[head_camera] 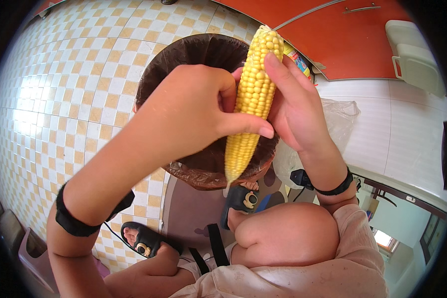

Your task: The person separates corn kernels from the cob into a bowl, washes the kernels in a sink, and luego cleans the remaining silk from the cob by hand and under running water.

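Note:
A husked ear of corn (256, 87) with yellow kernels is held in both hands above a trash bin. It tilts, its blunt end up at the far right and its thin, pale tip pointing down toward me. My left hand (203, 106) grips its middle, thumb laid across the kernels and fingers mostly hidden behind. My right hand (300, 100) holds the upper part from the right, with its thumb pressed on the kernels. Below them stands the round bin, lined with a dark plastic bag (193, 50); its visible inside is dark.
Checkered tile floor (74, 82) spreads to the left. Red cabinet doors (354, 44) and a pale plastic container (417, 59) are at the upper right. A clear plastic bag (337, 119) lies right of the bin. My sandaled feet rest near a patterned mat (190, 208).

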Demonstrator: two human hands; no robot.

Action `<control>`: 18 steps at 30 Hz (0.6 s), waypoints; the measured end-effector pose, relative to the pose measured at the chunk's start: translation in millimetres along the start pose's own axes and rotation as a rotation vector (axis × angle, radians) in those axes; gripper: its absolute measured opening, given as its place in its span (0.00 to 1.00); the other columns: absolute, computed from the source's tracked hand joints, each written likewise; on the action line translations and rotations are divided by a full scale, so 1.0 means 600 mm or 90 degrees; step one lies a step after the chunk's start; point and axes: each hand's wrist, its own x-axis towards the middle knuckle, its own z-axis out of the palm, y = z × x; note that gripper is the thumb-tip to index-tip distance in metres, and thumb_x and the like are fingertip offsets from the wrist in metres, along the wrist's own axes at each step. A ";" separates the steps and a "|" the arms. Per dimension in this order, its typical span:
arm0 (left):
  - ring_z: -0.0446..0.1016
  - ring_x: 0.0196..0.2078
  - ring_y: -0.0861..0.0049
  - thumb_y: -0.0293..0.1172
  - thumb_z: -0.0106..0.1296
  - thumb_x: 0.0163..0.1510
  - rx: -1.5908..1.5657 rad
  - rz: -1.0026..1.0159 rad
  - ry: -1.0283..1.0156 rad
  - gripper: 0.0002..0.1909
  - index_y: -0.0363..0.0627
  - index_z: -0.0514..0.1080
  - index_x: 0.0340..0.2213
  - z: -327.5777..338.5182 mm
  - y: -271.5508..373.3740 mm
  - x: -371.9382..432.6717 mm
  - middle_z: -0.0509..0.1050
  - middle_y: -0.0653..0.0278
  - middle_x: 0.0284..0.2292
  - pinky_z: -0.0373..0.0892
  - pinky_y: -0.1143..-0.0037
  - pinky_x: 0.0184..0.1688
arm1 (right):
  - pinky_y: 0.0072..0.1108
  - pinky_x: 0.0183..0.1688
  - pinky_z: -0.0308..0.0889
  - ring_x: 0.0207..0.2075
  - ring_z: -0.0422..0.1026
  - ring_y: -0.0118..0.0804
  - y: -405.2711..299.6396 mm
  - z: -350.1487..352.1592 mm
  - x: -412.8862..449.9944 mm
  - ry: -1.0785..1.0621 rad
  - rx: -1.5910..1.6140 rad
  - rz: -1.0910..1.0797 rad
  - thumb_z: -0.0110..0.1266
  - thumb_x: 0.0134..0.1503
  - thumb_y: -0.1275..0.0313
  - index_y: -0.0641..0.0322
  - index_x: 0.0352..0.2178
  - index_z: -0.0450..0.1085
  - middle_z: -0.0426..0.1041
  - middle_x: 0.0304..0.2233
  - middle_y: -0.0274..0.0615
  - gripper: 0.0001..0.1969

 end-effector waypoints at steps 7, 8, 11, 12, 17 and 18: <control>0.64 0.19 0.81 0.36 0.55 0.52 -0.156 0.080 -0.008 0.18 0.35 0.66 0.18 0.006 -0.010 0.012 0.65 0.64 0.16 0.62 0.77 0.23 | 0.20 0.39 0.67 0.36 0.68 0.25 0.006 0.004 0.005 0.039 -0.056 -0.018 0.48 0.60 0.61 0.63 0.46 0.60 0.68 0.34 0.35 0.19; 0.65 0.22 0.84 0.33 0.50 0.56 -0.196 0.031 -0.049 0.15 0.37 0.66 0.20 0.000 -0.016 0.008 0.66 0.68 0.18 0.62 0.80 0.26 | 0.20 0.39 0.67 0.36 0.68 0.25 0.003 0.003 0.003 0.039 -0.056 -0.020 0.48 0.60 0.61 0.63 0.46 0.60 0.68 0.34 0.35 0.19; 0.63 0.24 0.86 0.32 0.47 0.58 -0.269 -0.084 -0.043 0.12 0.38 0.67 0.23 -0.014 -0.039 0.006 0.65 0.72 0.19 0.62 0.83 0.28 | 0.27 0.42 0.68 0.38 0.69 0.31 -0.002 0.000 -0.001 0.036 -0.033 0.021 0.46 0.61 0.58 0.64 0.46 0.59 0.67 0.36 0.39 0.20; 0.62 0.25 0.87 0.31 0.44 0.59 -0.257 -0.104 -0.042 0.10 0.40 0.68 0.25 -0.020 -0.042 0.005 0.65 0.74 0.20 0.62 0.85 0.29 | 0.28 0.42 0.68 0.38 0.69 0.34 -0.008 -0.002 -0.001 0.028 0.033 0.045 0.47 0.59 0.59 0.64 0.45 0.60 0.67 0.36 0.40 0.20; 0.62 0.24 0.87 0.33 0.48 0.57 -0.209 -0.020 0.050 0.12 0.39 0.66 0.24 -0.009 -0.044 -0.001 0.65 0.73 0.20 0.62 0.83 0.28 | 0.33 0.43 0.68 0.37 0.71 0.41 -0.021 -0.018 0.002 -0.020 0.158 0.066 0.46 0.59 0.62 0.65 0.44 0.58 0.67 0.35 0.45 0.18; 0.62 0.23 0.86 0.35 0.52 0.54 -0.199 -0.006 0.056 0.13 0.39 0.66 0.22 -0.006 -0.036 0.002 0.64 0.72 0.19 0.62 0.82 0.27 | 0.33 0.43 0.68 0.37 0.71 0.41 -0.020 -0.020 0.004 -0.018 0.158 0.065 0.46 0.59 0.62 0.65 0.44 0.58 0.67 0.35 0.45 0.18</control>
